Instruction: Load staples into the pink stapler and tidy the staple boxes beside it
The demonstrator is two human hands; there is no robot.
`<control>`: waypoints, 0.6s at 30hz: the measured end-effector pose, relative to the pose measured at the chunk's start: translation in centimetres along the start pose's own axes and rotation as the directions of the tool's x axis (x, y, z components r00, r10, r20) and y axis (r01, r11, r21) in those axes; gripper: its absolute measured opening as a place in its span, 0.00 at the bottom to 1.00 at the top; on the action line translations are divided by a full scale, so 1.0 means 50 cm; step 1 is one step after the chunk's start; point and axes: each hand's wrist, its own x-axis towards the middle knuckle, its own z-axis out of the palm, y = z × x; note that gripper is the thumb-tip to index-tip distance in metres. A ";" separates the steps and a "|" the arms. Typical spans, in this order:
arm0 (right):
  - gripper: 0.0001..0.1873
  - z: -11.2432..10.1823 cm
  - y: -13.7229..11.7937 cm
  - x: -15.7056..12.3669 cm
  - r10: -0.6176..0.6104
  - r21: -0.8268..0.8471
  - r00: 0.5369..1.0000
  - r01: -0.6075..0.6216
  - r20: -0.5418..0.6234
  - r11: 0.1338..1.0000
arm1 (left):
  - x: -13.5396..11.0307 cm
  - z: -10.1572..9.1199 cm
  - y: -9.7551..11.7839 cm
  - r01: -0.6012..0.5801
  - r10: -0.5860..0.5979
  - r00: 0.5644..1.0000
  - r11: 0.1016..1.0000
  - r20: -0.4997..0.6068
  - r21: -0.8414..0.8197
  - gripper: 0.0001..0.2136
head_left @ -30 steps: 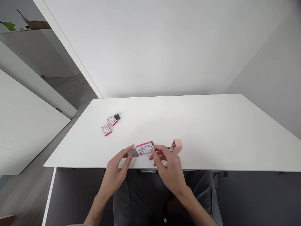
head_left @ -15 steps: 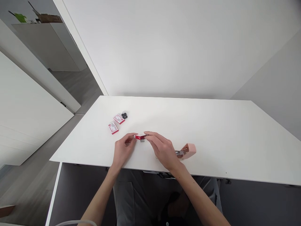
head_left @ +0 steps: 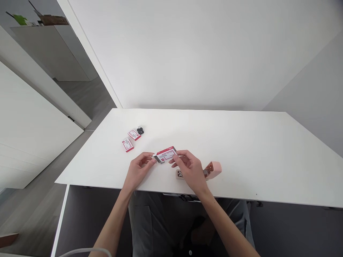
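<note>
Between my two hands is a small red-and-white staple box [head_left: 166, 155], tilted, its printed face toward me and its left end apparently opened. My left hand [head_left: 139, 169] pinches the flap at that left end with thumb and fingers. At the other end, my right hand [head_left: 189, 169] grips the box between thumb and fingers. Just under the right hand lies a pink stapler [head_left: 213, 170] on the white table [head_left: 241, 142], its top arm swung up and its base partly covered by the hand. Some grey shows at the box's lower left edge; I cannot make out what it is.
Two more red-and-white boxes lie on the left of the table, one farther back [head_left: 134, 134] and one nearer [head_left: 128, 145]. Beside the farther one sits a small black staple remover-like piece [head_left: 140, 130]. A white wall [head_left: 187, 53] rises behind the table.
The box has turned so its printed face shows, where before mainly its narrow red side was visible. My right hand has rolled and opened up, uncovering more of the stapler's base.
</note>
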 end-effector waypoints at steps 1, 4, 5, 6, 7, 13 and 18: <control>0.19 -0.001 -0.001 -0.002 0.015 0.023 1.000 -0.015 0.012 1.000 | 0.000 0.000 0.000 0.019 -0.019 1.000 1.000 0.022 -0.014 0.20; 0.19 0.002 -0.003 -0.006 0.038 0.069 0.999 -0.040 0.031 0.997 | -0.002 0.001 0.004 0.038 -0.035 0.998 0.998 0.052 -0.046 0.21; 0.18 0.003 -0.004 -0.007 0.037 0.082 0.999 -0.039 0.030 0.996 | -0.002 0.002 0.006 0.035 -0.033 0.998 0.998 0.049 -0.047 0.21; 0.18 0.004 -0.005 -0.007 0.032 0.098 0.999 -0.034 0.027 0.995 | -0.002 0.002 0.008 0.033 -0.031 0.999 0.998 0.044 -0.045 0.21; 0.18 0.006 -0.005 -0.007 0.024 0.115 1.000 -0.026 0.019 0.993 | -0.002 0.002 0.009 0.030 -0.028 0.999 0.999 0.040 -0.045 0.20; 0.27 0.011 -0.004 -0.013 0.009 0.107 1.000 -0.012 0.030 0.994 | 0.000 -0.002 0.007 0.015 -0.011 0.998 0.998 0.068 -0.063 0.20; 0.25 0.018 0.004 -0.020 0.019 0.103 0.996 -0.028 0.088 0.994 | 0.001 -0.006 -0.002 0.011 -0.001 0.994 0.996 0.111 -0.088 0.19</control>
